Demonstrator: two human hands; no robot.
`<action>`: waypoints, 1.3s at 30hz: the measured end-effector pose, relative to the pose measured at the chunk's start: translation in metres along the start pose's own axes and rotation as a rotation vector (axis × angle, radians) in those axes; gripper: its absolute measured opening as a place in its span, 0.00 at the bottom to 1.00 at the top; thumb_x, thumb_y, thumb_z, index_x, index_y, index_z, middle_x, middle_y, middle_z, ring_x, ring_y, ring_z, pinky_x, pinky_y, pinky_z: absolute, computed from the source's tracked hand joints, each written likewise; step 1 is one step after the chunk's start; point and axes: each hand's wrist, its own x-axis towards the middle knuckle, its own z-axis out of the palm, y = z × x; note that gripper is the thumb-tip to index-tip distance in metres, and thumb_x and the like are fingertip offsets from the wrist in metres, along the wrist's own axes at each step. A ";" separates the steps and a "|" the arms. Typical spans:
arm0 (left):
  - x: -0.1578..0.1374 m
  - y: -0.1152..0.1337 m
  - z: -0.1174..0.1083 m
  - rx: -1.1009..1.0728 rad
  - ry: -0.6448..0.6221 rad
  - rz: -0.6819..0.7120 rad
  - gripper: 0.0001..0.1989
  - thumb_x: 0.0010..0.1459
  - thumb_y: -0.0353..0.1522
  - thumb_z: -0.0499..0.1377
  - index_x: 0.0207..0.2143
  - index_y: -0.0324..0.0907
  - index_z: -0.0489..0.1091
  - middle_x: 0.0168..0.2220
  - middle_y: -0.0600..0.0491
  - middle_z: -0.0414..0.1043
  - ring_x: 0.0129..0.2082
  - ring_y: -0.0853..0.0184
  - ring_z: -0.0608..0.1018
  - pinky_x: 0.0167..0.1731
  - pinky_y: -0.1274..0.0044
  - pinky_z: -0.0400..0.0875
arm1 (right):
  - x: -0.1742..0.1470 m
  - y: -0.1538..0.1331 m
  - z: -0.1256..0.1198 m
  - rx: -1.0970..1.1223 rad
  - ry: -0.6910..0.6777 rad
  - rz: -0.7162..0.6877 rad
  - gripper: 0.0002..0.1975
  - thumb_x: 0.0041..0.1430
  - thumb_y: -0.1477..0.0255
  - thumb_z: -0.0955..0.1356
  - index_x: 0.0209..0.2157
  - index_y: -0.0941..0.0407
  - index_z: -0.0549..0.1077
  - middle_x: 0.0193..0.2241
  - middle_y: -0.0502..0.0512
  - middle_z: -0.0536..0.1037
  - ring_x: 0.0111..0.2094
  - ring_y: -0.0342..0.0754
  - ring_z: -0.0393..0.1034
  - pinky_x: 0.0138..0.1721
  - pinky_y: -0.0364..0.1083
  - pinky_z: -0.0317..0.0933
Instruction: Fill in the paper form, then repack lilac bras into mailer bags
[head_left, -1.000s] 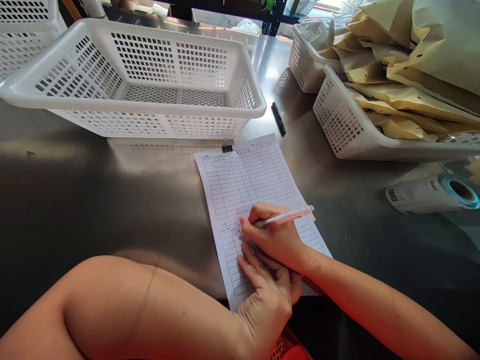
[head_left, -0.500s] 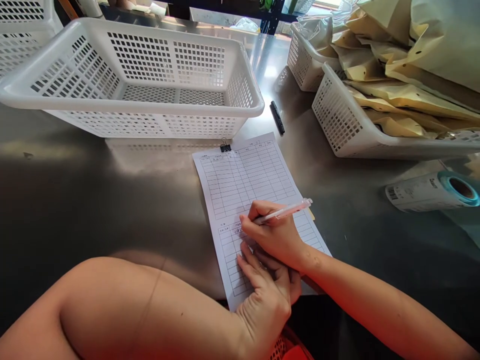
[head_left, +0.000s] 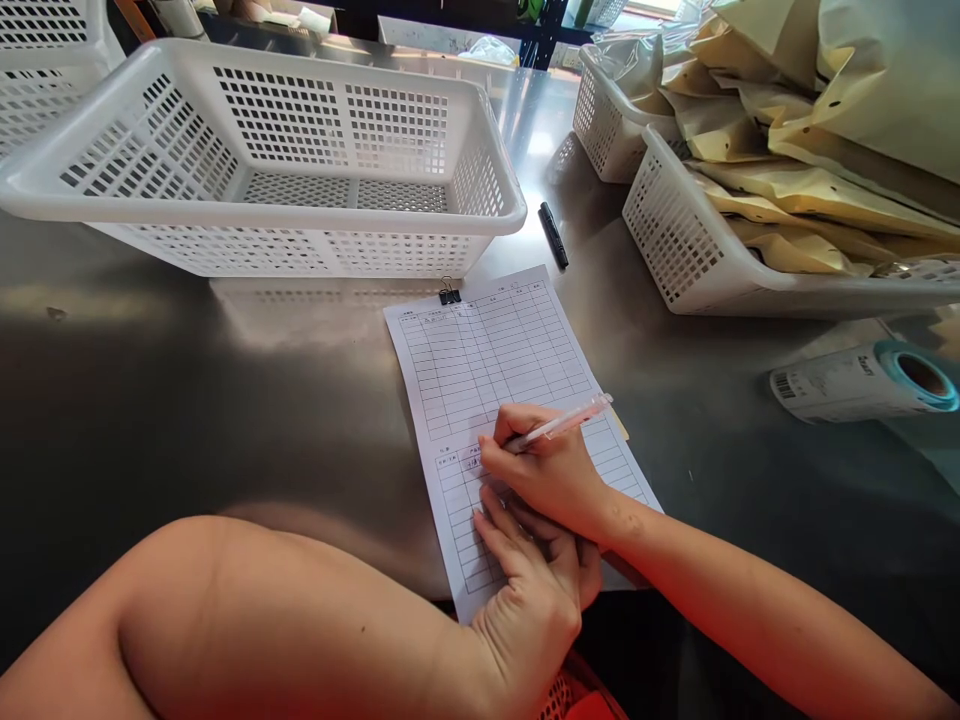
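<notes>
My right hand (head_left: 551,465) grips a pale pink pen (head_left: 568,416) above a printed form (head_left: 491,350) of ruled tables, where some handwriting shows in the lower table. The pen's tip is hidden behind my fingers. Just below, my left hand (head_left: 529,570) lies on the lower part of the paper with its fingers stretched out, partly under my right hand. A black binder clip (head_left: 449,294) holds the top edge of the sheets.
A large white perforated basket (head_left: 330,210) stands beyond the form. To its right lies a black marker (head_left: 553,236). A white basket (head_left: 682,240) full of tan paper packets (head_left: 810,230) and a roll of labels (head_left: 862,382) are on the right of the metal table (head_left: 300,400).
The pen's upper end has tipped slightly left and up in my right hand. My left hand and the form stay in place.
</notes>
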 end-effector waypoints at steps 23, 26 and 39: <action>0.000 -0.003 0.002 -0.032 0.044 -0.023 0.20 0.66 0.36 0.50 0.58 0.39 0.58 0.40 0.41 0.77 0.39 0.46 0.82 0.31 0.58 0.81 | -0.001 0.004 -0.005 -0.017 0.022 -0.001 0.16 0.53 0.76 0.67 0.17 0.56 0.57 0.15 0.44 0.60 0.19 0.37 0.51 0.21 0.41 0.49; 0.000 -0.004 0.001 -0.025 0.038 -0.031 0.20 0.66 0.35 0.51 0.58 0.39 0.58 0.39 0.42 0.77 0.38 0.47 0.82 0.31 0.60 0.81 | -0.001 0.004 -0.005 0.000 -0.001 0.000 0.17 0.53 0.77 0.67 0.17 0.56 0.56 0.15 0.44 0.59 0.19 0.37 0.51 0.20 0.41 0.48; 0.000 -0.004 0.000 -0.005 0.042 -0.037 0.18 0.66 0.35 0.49 0.57 0.40 0.58 0.39 0.43 0.78 0.38 0.48 0.82 0.32 0.60 0.81 | -0.001 0.004 -0.004 0.021 0.038 0.040 0.16 0.52 0.77 0.67 0.16 0.56 0.57 0.15 0.44 0.58 0.19 0.38 0.50 0.20 0.41 0.47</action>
